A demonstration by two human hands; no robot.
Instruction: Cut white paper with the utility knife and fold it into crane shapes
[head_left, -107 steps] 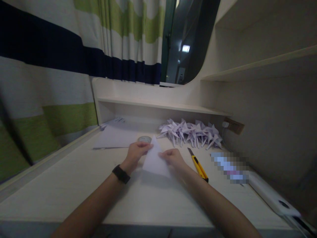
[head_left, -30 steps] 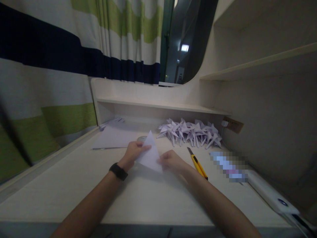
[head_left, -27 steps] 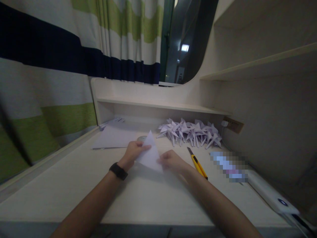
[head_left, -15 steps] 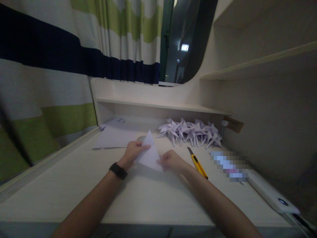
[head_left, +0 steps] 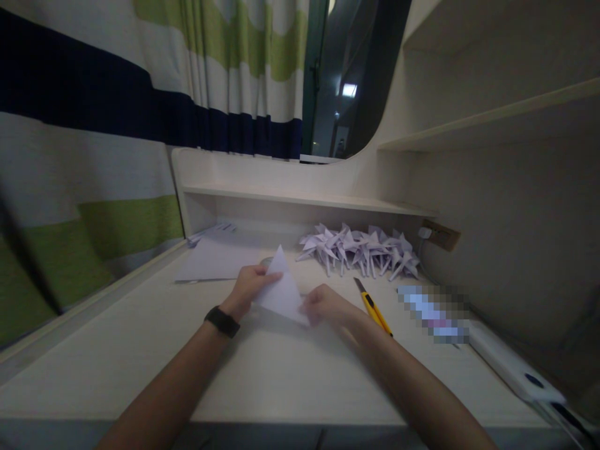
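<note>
Both hands, left hand and right hand, pinch the folded paper triangle just left of the yellow box cutter (paper cranes piled behind it).

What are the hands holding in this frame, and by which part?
A folded triangular paper: the left hand pinches its left edge near the upper point, and the right hand grips its lower right corner.

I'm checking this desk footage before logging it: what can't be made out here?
- Head view: a pixelated patch hides whatever lies right of the yellow utility knife.
- A round object behind the folded paper is mostly hidden by that paper and the left hand.
- The right hand hides the paper's right corner.
</note>
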